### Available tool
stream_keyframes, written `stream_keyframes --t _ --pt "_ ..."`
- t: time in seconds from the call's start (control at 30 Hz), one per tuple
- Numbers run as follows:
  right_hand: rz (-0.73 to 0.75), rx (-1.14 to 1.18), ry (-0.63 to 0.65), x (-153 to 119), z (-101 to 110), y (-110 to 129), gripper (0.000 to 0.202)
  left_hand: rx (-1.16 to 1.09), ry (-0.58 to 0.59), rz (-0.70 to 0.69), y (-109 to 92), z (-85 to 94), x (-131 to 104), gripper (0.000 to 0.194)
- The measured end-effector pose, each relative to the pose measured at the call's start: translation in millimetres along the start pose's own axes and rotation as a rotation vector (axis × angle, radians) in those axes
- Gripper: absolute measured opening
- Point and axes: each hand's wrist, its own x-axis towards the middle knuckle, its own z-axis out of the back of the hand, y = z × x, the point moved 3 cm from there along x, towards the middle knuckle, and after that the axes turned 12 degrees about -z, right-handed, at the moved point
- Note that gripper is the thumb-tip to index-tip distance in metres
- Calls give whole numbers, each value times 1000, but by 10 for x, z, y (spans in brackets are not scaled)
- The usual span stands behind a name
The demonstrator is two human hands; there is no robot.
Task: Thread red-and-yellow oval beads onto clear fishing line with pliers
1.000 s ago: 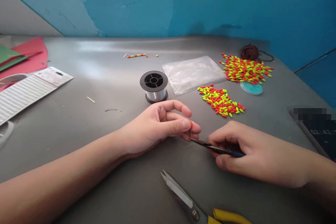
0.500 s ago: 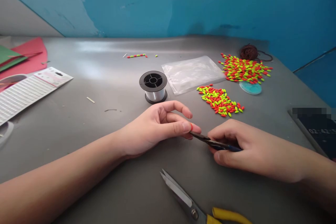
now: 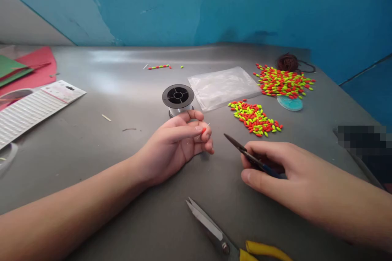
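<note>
Between the thumb and fingers of my left hand [image 3: 180, 142] is a small red bead [image 3: 203, 130], with a thin pale tip sticking out beyond it. My right hand [image 3: 278, 171] is closed around dark-jawed pliers [image 3: 245, 151] with blue handles. Their jaws look closed and point at my left hand, a short gap away from the bead. Just behind my left hand stands a black-flanged spool [image 3: 178, 96] of clear line, its lower part partly covered by my fingers. Scissors [image 3: 211, 224] with yellow handles lie on the table in front of me.
Red and yellow-green beads lie in a near pile [image 3: 257, 118] and a far pile [image 3: 284, 81] on the right. A clear plastic bag [image 3: 223, 85], brown cord [image 3: 288, 62], teal disc [image 3: 290, 103] and dark device [image 3: 364, 147] are nearby. A card of white pieces [image 3: 30, 114] lies left.
The plier jaws have come away from the bead at my left fingertips. My left hand has drawn back left and turned, still holding the bead; my right hand keeps the pliers.
</note>
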Motion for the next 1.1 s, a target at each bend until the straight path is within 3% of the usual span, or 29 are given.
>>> stream_keyframes --t 0.13,0.37,0.53,0.7,0.97,1.1 --pt "-64 29 33 6 -23 64 39 48 85 -46 11 -24 -50 19" --pt "-21 -17 159 -50 -88 69 40 135 218 -53 21 -60 -84 20" --pt "9 43 167 -55 -109 59 37 186 280 -34 27 -57 -91 20" --pt "-13 65 181 2 -123 84 41 182 247 4 30 -92 -117 20" --pt "-29 204 256 56 -105 105 36 43 153 229 99 -116 -128 12" --pt "-43 258 293 84 -121 102 33 52 157 271 121 -102 -112 18"
